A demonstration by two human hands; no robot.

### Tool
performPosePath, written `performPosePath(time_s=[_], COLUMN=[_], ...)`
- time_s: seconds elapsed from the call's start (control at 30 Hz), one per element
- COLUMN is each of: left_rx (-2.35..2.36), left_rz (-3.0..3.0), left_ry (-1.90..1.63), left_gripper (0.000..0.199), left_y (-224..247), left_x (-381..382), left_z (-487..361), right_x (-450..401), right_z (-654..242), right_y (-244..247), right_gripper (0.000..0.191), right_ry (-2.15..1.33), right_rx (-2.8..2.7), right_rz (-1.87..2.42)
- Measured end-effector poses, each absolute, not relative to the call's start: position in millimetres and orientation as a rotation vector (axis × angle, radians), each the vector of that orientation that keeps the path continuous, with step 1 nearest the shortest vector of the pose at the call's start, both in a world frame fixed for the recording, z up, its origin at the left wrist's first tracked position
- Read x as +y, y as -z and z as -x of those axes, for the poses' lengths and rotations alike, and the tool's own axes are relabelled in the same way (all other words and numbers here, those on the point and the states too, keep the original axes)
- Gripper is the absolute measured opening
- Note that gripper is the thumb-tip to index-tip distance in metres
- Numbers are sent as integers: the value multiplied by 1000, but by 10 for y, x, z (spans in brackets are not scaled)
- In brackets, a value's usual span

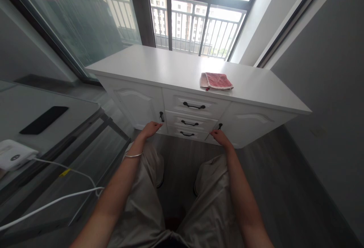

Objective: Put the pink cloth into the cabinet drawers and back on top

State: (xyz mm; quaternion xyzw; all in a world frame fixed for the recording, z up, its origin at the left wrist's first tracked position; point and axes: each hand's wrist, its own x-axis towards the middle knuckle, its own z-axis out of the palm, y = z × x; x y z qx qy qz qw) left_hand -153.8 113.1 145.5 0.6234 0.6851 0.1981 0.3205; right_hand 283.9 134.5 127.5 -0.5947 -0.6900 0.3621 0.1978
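My left hand (pixel 150 129) is closed, fingers curled in, above my left knee. In the picture it lies just below the dark handle (pixel 162 116) of the left cabinet door (pixel 136 98). My right hand (pixel 221 138) is curled shut too, over my right knee, and appears just under the right door's handle (pixel 220 126). Neither hand shows anything in it. Between them stand the white cabinet's drawers, with a top drawer handle (pixel 194 106), a middle one (pixel 189 123) and a bottom one (pixel 187 134). A folded pink cloth (pixel 216 81) lies on the cabinet top (pixel 170 66).
At the left, a table (pixel 76 111) carries a black flat device (pixel 44 120) and a white box (pixel 17 155). A white cable (pixel 48 203) hangs beside its frame. Behind the cabinet are tall windows (pixel 187 16); a grey wall (pixel 321 88) stands at the right.
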Motion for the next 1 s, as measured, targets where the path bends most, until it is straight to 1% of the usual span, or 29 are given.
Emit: performPosePath(time_s=[0.47, 0.6, 0.8, 1.0], left_rx=[1791, 1794, 1796, 1803], left_rz=[-1617, -1615, -1611, -1627], left_ry=[-537, -539, -533, -522], left_gripper=[54, 54, 53, 53], left_y=[-1461, -1458, -1446, -1453], left_x=[1118, 1122, 1137, 1121], left_z=[1537, 1536, 1533, 1533], right_x=[1354, 1357, 1349, 1351], right_z=[-2855, -2854, -2849, -2848], right_y=[-1264, -1262, -1271, -1279], right_gripper=[64, 62, 54, 53], right_ry=[-979, -968, -963, -974], right_rx=[-1901, -1904, -1905, -1901], right_rz=[1662, 1663, 1675, 1686])
